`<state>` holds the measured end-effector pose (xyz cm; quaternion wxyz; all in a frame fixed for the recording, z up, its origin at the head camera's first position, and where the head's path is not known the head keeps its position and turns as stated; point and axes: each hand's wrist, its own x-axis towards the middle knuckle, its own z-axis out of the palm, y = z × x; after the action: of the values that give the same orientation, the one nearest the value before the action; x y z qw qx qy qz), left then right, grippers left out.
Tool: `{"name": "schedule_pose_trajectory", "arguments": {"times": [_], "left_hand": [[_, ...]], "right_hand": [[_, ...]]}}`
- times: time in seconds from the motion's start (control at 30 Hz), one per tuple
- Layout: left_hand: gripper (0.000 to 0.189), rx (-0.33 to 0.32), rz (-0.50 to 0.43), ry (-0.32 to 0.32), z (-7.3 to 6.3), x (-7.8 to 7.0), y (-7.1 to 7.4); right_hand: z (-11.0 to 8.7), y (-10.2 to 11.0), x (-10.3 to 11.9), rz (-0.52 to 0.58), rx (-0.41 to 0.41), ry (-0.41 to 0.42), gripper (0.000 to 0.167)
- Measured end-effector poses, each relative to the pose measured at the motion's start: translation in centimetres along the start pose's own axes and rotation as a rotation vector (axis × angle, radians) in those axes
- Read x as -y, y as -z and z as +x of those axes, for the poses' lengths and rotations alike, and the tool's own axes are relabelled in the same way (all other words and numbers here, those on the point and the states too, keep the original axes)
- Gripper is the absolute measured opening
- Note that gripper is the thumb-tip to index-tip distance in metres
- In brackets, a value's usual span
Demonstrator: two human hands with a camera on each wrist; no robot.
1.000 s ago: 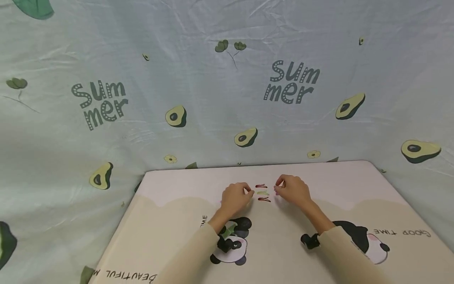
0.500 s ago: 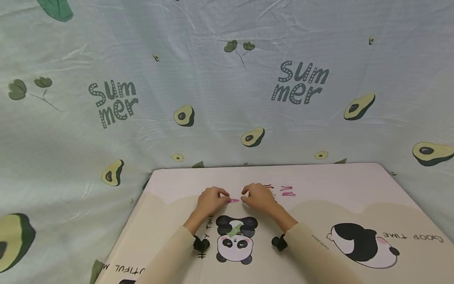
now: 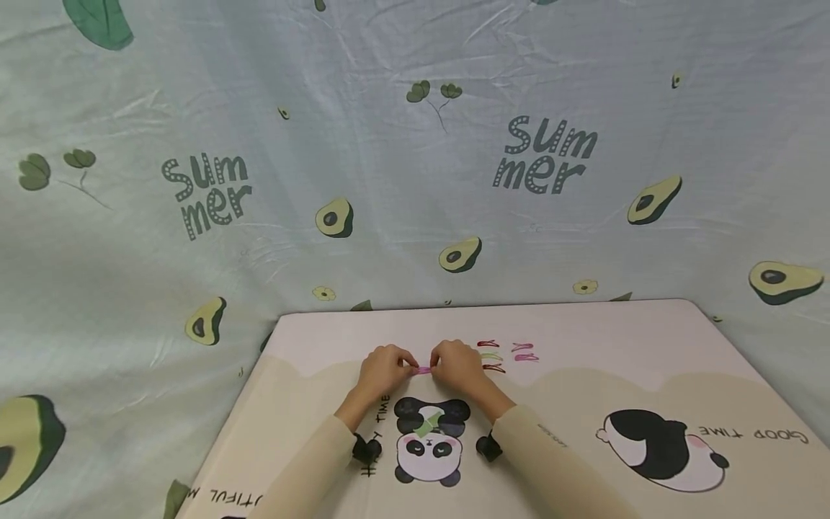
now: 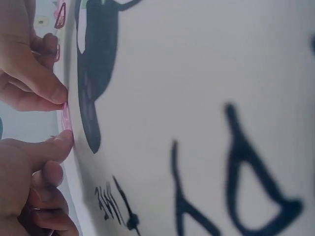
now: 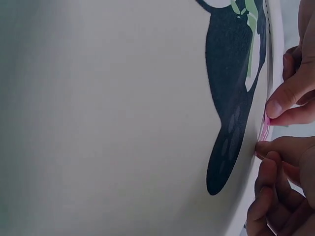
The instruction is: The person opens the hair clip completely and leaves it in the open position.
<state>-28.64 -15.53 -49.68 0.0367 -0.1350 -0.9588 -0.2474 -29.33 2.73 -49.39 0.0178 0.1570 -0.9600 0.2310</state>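
My left hand [image 3: 385, 369] and right hand [image 3: 456, 365] meet low over the table, left of the sorted clips. Between their fingertips is a pink hair clip [image 3: 422, 370], with each hand pinching one end. The left wrist view shows the pink clip [image 4: 65, 118] spanning the small gap from one thumb to the other. Fingers cover both of its ends. In the right wrist view, my right hand [image 5: 283, 182] is below and my left hand [image 5: 300, 83] above. Just right of my right hand lie a red clip [image 3: 488, 344], a green clip [image 3: 491, 356] and a dark red clip [image 3: 494, 368].
Farther right lie two pink clips, an upper one [image 3: 521, 347] and a lower one [image 3: 527, 357]. The table [image 3: 558, 447] has a printed cover with pandas and lettering. Behind its back edge hangs a curtain [image 3: 389, 158] with avocado prints.
Both hands have moved left from around the clip rows, leaving two pink clips in view at right. In the last half second, the right hand has closed in on the pink clip beside the left hand.
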Motion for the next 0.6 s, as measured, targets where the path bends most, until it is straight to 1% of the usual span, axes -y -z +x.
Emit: {"name": "schedule_pose_trajectory", "arguments": {"times": [0.07,0.17,0.33,0.43,0.6], "left_hand": [[0.005,0.018,0.002,0.004,0.1,0.0,0.0],[0.007,0.064,-0.001,0.01,0.1,-0.1,0.1],[0.009,0.124,-0.017,-0.029,0.0,-0.3,0.5],[0.009,0.127,-0.015,-0.057,-0.2,-0.4,0.6],[0.007,0.082,0.006,-0.117,-0.6,-0.6,1.0]], "right_hand": [[0.1,-0.1,0.0,0.011,0.014,-0.014,0.006],[0.2,-0.2,-0.1,0.016,0.037,-0.013,0.006],[0.2,0.3,-0.1,-0.038,0.065,0.036,0.006],[0.1,0.6,-0.1,-0.055,0.078,0.056,0.006],[-0.4,1.3,-0.2,-0.027,0.06,0.077,0.004]]}}
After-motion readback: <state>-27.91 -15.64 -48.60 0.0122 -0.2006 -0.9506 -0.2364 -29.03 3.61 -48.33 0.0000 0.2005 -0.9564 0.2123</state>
